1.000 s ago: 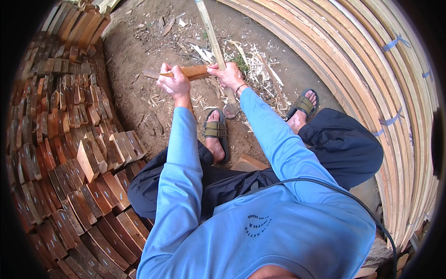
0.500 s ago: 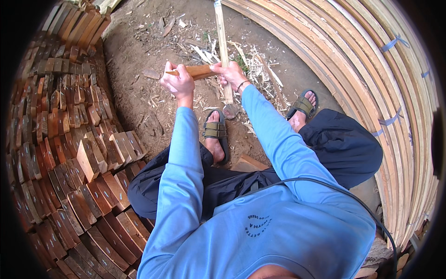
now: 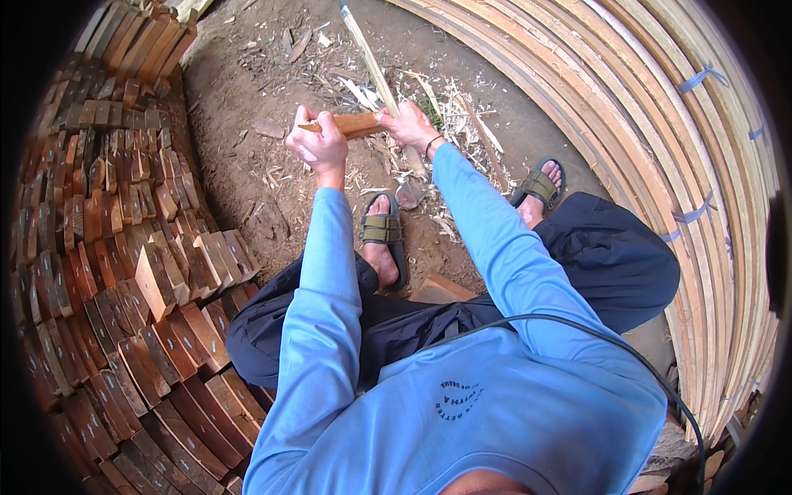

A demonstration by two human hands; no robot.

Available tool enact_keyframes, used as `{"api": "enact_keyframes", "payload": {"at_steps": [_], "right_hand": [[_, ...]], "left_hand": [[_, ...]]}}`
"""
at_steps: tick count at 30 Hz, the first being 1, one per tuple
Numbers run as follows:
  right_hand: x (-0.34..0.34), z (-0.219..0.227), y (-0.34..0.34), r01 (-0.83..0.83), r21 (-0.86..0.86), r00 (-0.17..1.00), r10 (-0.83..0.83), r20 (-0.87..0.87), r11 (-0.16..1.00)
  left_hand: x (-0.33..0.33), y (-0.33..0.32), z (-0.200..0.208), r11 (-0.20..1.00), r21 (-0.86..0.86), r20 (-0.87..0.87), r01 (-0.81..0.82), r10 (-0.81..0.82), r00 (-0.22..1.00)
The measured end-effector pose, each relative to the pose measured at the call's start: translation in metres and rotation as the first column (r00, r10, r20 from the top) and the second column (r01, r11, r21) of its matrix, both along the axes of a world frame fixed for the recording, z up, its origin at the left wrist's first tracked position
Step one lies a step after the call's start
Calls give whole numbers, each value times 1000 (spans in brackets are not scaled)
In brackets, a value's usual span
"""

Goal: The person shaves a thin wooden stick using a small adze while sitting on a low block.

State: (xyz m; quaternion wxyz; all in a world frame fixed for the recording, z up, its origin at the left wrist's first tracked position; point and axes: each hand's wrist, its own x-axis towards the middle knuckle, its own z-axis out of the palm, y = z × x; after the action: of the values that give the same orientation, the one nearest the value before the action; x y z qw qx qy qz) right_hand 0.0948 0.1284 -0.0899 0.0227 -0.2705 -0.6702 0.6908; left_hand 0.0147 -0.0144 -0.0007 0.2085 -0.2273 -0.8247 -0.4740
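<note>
A short brown wooden piece (image 3: pixel 355 125), tapered at its left end, is held crosswise between my two hands. My left hand (image 3: pixel 322 147) is closed around the tapered end, which pokes out past the fingers. At the other end my right hand (image 3: pixel 410 129) is closed, its thumb and fingers pressed on the wood. A long pale wooden stick (image 3: pixel 369 62) runs up and away from that hand, slanting left, and its lower part shows beneath the palm. Whether the right fingers also grip the stick is partly hidden.
Stacked brown boards (image 3: pixel 157 363) rise on the left. Long pale planks (image 3: pixel 660 140) bound with blue ties curve along the right. Wood shavings (image 3: pixel 458 115) litter the ground. A greyish lump (image 3: pixel 409 196) lies by my left sandal (image 3: pixel 384 227), and a black cable (image 3: pixel 610 338) crosses my body.
The pale stick has tilted: its far end has swung left and its near end right. The right hand has turned a little with it, while the left hand has barely moved.
</note>
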Motion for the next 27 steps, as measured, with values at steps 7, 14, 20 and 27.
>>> {"api": "enact_keyframes", "payload": {"at_steps": [7,14,20,27], "right_hand": [[-1,-5,-1,17,44,1000,-17,10,999],[0,-27,20,-121,-172,991,110,-72,978],[24,-32,47,-28,-382,999,15,-37,924],[21,-17,26,77,99,996,-80,32,992]], "left_hand": [[0,3,0,1000,18,-5,15,-15,1000],[10,9,9,992,57,17,114,-115,993],[-12,-11,-6,999,35,28,23,-24,999],[-11,-10,-12,998,64,15,29,-30,999]]}}
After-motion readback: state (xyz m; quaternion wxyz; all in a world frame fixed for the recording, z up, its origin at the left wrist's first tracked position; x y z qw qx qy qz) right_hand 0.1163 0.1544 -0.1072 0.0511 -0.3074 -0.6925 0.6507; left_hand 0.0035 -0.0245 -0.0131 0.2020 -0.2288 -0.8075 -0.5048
